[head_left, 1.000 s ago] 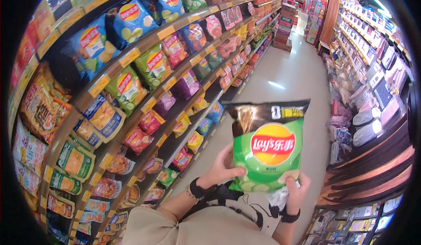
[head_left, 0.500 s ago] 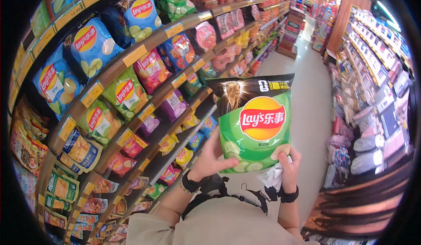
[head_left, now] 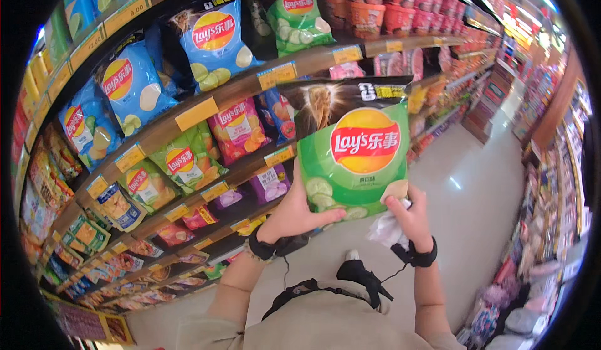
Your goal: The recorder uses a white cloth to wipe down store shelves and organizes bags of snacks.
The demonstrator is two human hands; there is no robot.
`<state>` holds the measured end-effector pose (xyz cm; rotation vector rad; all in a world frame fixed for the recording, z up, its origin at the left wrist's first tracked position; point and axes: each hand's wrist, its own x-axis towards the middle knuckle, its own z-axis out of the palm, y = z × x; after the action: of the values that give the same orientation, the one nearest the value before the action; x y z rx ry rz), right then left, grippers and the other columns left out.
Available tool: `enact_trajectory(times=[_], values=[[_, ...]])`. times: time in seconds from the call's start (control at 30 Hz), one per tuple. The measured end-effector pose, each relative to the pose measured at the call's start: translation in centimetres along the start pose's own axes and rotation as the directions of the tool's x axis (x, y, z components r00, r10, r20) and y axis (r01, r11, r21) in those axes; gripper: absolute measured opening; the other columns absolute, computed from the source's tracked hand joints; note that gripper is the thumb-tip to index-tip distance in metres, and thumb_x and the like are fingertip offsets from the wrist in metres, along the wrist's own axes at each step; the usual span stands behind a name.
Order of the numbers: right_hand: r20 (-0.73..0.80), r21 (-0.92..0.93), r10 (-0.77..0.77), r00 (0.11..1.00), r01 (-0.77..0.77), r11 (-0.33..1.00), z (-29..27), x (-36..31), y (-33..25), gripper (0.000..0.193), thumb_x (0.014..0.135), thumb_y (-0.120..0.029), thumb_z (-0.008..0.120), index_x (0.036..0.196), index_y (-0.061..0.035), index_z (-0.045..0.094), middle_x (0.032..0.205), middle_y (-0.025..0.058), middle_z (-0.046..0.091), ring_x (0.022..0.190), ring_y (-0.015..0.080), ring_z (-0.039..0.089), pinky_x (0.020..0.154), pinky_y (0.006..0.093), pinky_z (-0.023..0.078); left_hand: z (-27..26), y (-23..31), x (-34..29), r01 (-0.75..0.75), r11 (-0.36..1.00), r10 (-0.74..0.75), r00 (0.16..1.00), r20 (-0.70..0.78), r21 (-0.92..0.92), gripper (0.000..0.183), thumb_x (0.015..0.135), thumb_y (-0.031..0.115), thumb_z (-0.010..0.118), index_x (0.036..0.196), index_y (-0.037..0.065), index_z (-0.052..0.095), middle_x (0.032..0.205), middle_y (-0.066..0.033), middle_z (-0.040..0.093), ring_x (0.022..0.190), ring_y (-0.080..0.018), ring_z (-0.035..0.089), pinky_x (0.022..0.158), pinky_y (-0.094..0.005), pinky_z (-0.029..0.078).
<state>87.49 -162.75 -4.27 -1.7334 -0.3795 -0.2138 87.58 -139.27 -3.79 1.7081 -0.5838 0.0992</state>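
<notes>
Upright in front of me is a green and black bag of potato chips (head_left: 350,156), its front with cucumber slices facing me. My left hand (head_left: 295,215) is closed round its lower left side, the thumb across the front and the other fingers hidden behind. At the lower right corner my right hand (head_left: 410,221) grips the bag, thumb in front. A crumpled white tissue (head_left: 387,231) is also caught in the right hand, below the bag. Black bands circle both wrists.
Snack shelves (head_left: 200,113) curve along my left, holding blue chip bags (head_left: 219,43), a green chip bag (head_left: 300,21) and pink tubs (head_left: 366,12). Stacked boxes (head_left: 491,102) stand up the aisle floor (head_left: 463,181). Wrapped goods (head_left: 532,275) line the right side.
My view has turned left toward the snack shelves, which now fill more of it. The chip bag stays in both hands and sits slightly higher and further left in view.
</notes>
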Motion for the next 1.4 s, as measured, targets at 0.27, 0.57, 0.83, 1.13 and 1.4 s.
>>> enact_trajectory(times=[0.27, 0.57, 0.83, 1.13, 1.4], values=[[0.178, 0.000, -0.252, 0.951, 0.256, 0.967, -4.1, 18.5, 1.1, 0.028, 0.076, -0.020, 0.067, 0.093, 0.0022, 0.062, 0.080, 0.0069, 0.065, 0.073, 0.0102, 0.059, 0.065, 0.0247, 0.045, -1.2, 1.1, 13.6, -0.143, 0.966, 0.205, 0.932, -0.300, 0.214, 0.085, 0.069, 0.015, 0.074, 0.131, 0.000, 0.019, 0.121, -0.0134, 0.039, 0.115, -0.0210, 0.038, 0.097, -0.0330, 0.033], [0.306, 0.181, -0.338, 0.890, 0.294, 0.939, -1.5, 35.5, 0.3, 0.040, 0.079, -0.034, 0.065, 0.097, 0.0014, 0.061, 0.080, 0.0048, 0.063, 0.070, 0.0074, 0.055, 0.063, 0.0238, 0.045, -8.9, 1.9, 24.5, -0.062, 0.855, 0.330, 0.831, -0.449, 0.515, 0.071, 0.067, 0.027, 0.076, 0.118, -0.003, 0.037, 0.110, -0.0147, 0.053, 0.101, -0.0200, 0.052, 0.088, -0.0301, 0.042], [0.387, 0.124, -0.375, 0.842, 0.356, 0.926, 1.3, 42.0, 1.0, 0.042, 0.079, -0.034, 0.064, 0.097, 0.0038, 0.060, 0.079, 0.0040, 0.062, 0.069, 0.0087, 0.054, 0.062, 0.0236, 0.043, -12.4, -0.6, 26.9, 0.250, 0.529, 0.470, 0.710, -0.525, 0.811, 0.077, 0.065, 0.036, 0.076, 0.119, -0.004, 0.039, 0.112, -0.0216, 0.050, 0.103, -0.0319, 0.050, 0.090, -0.0366, 0.040], [0.510, 0.112, -0.410, 0.756, 0.414, 0.903, 2.9, 46.4, 3.5, 0.046, 0.080, -0.030, 0.064, 0.108, 0.0042, 0.053, 0.096, 0.0094, 0.061, 0.082, 0.0127, 0.056, 0.074, 0.0256, 0.044, -16.1, -3.6, 29.8, 0.171, 0.656, 0.261, 0.863, -0.433, 0.735, 0.085, 0.069, 0.025, 0.072, 0.127, -0.008, 0.020, 0.120, -0.0297, 0.043, 0.113, -0.0361, 0.045, 0.097, -0.0356, 0.035], [0.614, 0.010, -0.312, 0.725, 0.387, 0.922, 1.9, 46.7, 3.7, 0.033, 0.081, -0.027, 0.062, 0.097, 0.0026, 0.059, 0.084, 0.0038, 0.062, 0.071, 0.0084, 0.054, 0.063, 0.0236, 0.043, -13.6, -2.7, 29.2, 0.370, 0.615, 0.060, 0.858, -0.509, 0.696, 0.086, 0.075, 0.040, 0.063, 0.118, -0.022, 0.022, 0.110, -0.0365, 0.046, 0.105, -0.0403, 0.050, 0.089, -0.0365, 0.042]])
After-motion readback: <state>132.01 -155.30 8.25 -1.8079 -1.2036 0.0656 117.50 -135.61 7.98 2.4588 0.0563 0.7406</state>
